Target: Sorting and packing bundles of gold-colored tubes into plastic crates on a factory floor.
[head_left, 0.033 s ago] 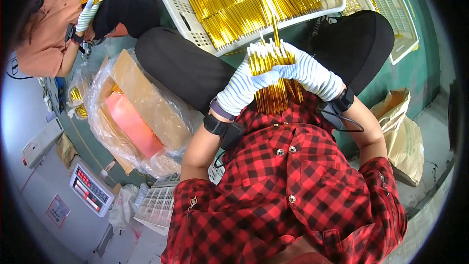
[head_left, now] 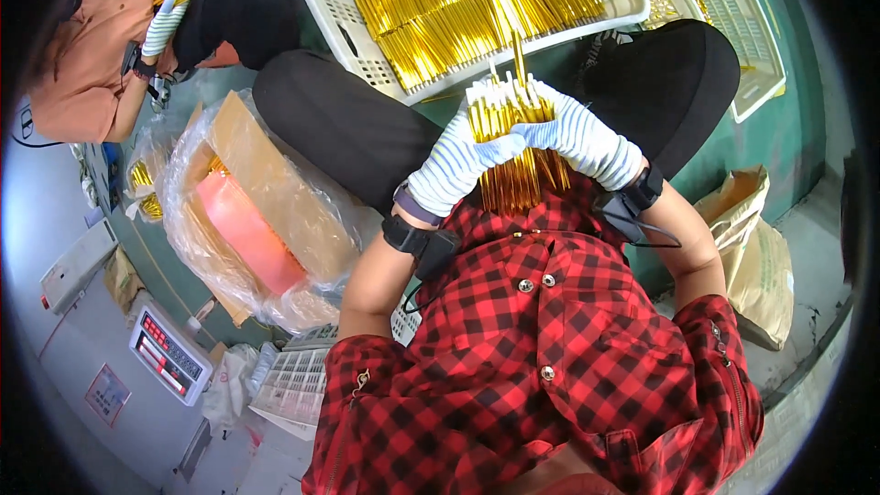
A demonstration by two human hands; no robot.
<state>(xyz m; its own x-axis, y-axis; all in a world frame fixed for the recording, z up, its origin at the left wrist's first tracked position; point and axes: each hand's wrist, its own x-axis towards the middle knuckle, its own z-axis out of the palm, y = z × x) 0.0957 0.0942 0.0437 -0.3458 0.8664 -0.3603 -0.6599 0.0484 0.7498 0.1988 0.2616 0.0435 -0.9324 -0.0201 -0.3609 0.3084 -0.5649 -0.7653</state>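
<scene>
Both my hands, in striped gloves, are wrapped round a bundle of thin shiny gold sticks with white tips (head_left: 509, 174), held upright in front of my waist. My left hand (head_left: 458, 160) grips its left side and my right hand (head_left: 577, 133) its right side, the thumbs meeting across the front. A couple of sticks rise above the others at the top. Just beyond the bundle stands a white plastic basket (head_left: 321, 14), holding dense rows of similar gold sticks (head_left: 477, 9). My palms and rear fingers are mostly hidden.
Other pale baskets (head_left: 765, 37) stand at the far right. An open carton (head_left: 275, 165) in clear plastic, with a pink-orange piece inside, lies left of my knee. A paper sack (head_left: 756, 261) stands at right. Another person's gloved hand (head_left: 163, 23) holds gold sticks at upper left. A scale (head_left: 170, 357) sits lower left.
</scene>
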